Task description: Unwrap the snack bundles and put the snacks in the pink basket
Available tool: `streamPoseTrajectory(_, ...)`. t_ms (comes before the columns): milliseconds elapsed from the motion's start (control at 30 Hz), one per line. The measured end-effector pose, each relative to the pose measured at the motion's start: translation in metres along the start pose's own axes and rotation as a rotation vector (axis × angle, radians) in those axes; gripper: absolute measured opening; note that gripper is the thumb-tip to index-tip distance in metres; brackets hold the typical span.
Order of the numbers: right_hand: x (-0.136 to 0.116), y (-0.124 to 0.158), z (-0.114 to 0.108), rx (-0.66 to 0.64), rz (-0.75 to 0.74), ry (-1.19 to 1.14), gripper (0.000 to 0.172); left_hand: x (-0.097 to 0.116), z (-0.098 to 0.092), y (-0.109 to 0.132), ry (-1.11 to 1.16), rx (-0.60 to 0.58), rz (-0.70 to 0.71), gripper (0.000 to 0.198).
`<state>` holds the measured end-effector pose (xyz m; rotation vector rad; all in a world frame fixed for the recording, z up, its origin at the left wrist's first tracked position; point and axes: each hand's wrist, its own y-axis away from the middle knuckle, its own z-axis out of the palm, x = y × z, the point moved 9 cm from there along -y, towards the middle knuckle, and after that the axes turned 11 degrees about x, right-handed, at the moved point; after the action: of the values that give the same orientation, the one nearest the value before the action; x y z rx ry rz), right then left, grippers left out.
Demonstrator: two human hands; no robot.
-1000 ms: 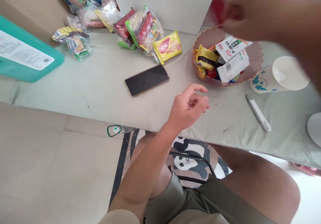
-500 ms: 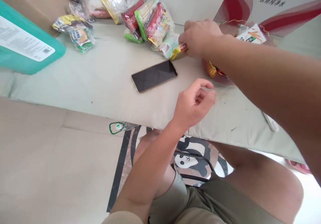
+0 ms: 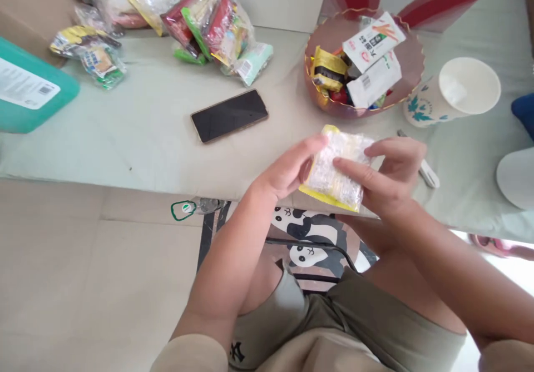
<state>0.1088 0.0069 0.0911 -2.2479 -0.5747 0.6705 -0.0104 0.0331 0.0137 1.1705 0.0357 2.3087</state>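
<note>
While the scalloped pink bowl [image 3: 411,55] holds wrapped snacks, the left hand [image 3: 287,169] and right hand [image 3: 386,180] pinch a yellow-edged clear wafer packet [image 3: 336,169] between them.

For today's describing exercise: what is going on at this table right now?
A seated person holds a yellow-edged snack packet in both hands, left hand and right hand, just above the table's near edge. Behind it stand a pink bowl of wrapped snacks, a paper cup, a dark phone and a pile of snack packets.
</note>
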Motion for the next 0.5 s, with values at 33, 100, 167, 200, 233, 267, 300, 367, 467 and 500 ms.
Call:
streamPoseTrajectory(33,0.007,0.015,-0.005,0.005,0.038,-0.010,0.019,-0.014,0.012,0.000,-0.012,-0.077,-0.054,0.050)
streamPoseTrajectory(100,0.023,0.035,-0.012,-0.012,0.120,0.005,0.022,-0.031,0.020,-0.005,-0.092,-0.073,-0.029,0.057)
streamPoseTrajectory(167,0.042,0.043,-0.022,-0.014,0.183,0.039,0.024,-0.038,0.017,-0.013,-0.203,0.009,0.048,0.060)
streamPoseTrajectory(200,0.053,0.044,-0.029,0.000,0.203,0.057,0.024,-0.040,0.014,-0.017,-0.248,0.047,0.080,0.061)
streamPoseTrajectory(233,0.065,0.045,-0.036,0.026,0.221,0.078,0.025,-0.041,0.010,-0.021,-0.287,0.084,0.107,0.065)
streamPoseTrajectory(267,0.079,0.045,-0.044,0.047,0.243,0.110,0.026,-0.040,0.006,-0.025,-0.321,0.121,0.136,0.071)
streamPoseTrajectory(300,0.094,0.046,-0.049,0.051,0.276,0.156,0.029,-0.039,0.001,-0.029,-0.354,0.160,0.164,0.079)
streamPoseTrajectory(367,0.128,0.050,-0.054,-0.016,0.380,0.273,0.038,-0.035,-0.006,-0.036,-0.426,0.234,0.221,0.094)
streamPoseTrajectory(467,0.173,0.064,-0.049,-0.229,0.585,0.428,0.045,-0.031,-0.009,-0.042,-0.506,0.312,0.286,0.101)
streamPoseTrajectory(500,0.182,0.068,-0.047,-0.297,0.639,0.455,0.043,-0.030,-0.009,-0.042,-0.521,0.326,0.306,0.098)
